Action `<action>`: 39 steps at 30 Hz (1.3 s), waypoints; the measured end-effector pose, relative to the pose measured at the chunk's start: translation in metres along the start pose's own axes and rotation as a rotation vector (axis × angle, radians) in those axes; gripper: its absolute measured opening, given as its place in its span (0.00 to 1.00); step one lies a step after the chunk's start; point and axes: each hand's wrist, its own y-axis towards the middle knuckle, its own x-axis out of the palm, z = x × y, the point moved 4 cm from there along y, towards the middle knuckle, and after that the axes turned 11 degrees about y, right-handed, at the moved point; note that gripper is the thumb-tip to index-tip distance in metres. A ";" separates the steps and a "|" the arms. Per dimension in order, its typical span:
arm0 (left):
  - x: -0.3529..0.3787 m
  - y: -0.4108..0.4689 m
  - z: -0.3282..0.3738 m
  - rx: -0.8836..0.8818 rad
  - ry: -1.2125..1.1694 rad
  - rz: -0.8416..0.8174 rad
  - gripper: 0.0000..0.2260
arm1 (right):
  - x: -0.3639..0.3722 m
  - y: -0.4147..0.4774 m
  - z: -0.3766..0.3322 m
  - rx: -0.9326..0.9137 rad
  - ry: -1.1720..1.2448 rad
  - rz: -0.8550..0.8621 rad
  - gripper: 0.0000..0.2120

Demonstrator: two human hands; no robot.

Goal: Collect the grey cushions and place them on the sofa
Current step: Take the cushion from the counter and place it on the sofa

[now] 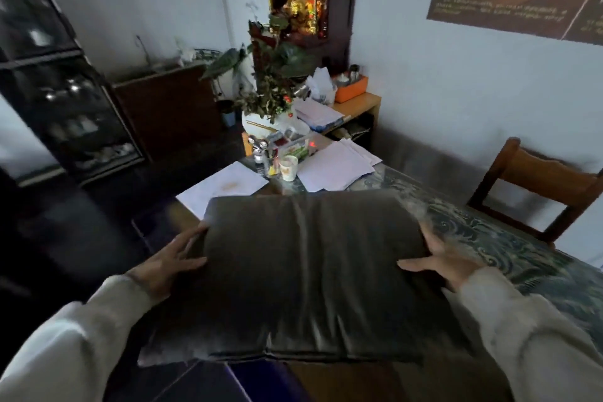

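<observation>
A large grey cushion (303, 274) fills the middle of the head view, held flat and level in front of me. My left hand (166, 264) grips its left edge, thumb on top. On the right edge sits my right hand (447, 263), thumb lying over the fabric. Both sleeves are pale. The cushion hovers over the near end of a table with a patterned cloth (483, 238). No sofa is in view.
Papers (332, 166), a cup (288, 167) and a potted plant (270, 91) crowd the table's far end. A wooden chair (538, 192) stands at the right against the wall. A dark glass cabinet (58, 91) is at the left, a brown sideboard (169, 108) behind.
</observation>
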 end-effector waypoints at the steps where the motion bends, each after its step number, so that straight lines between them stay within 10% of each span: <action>1: 0.001 0.003 0.002 0.055 0.056 0.022 0.35 | 0.002 -0.003 -0.007 -0.014 0.035 0.008 0.60; 7: -0.160 -0.169 -0.069 -0.031 -0.017 0.481 0.58 | 0.221 -0.019 -0.022 -0.175 0.045 0.032 0.45; 15: -0.321 -0.423 -0.220 -0.068 -0.099 0.865 0.26 | 0.504 -0.089 0.020 -0.257 -0.120 -0.110 0.31; 27: -0.390 -0.772 -0.409 -0.164 -0.356 1.453 0.19 | 0.889 -0.247 0.096 -0.278 -0.336 -0.781 0.19; 39: -0.431 -0.970 -0.506 -0.281 -0.566 1.860 0.26 | 1.191 -0.384 0.181 -0.268 -0.449 -1.232 0.28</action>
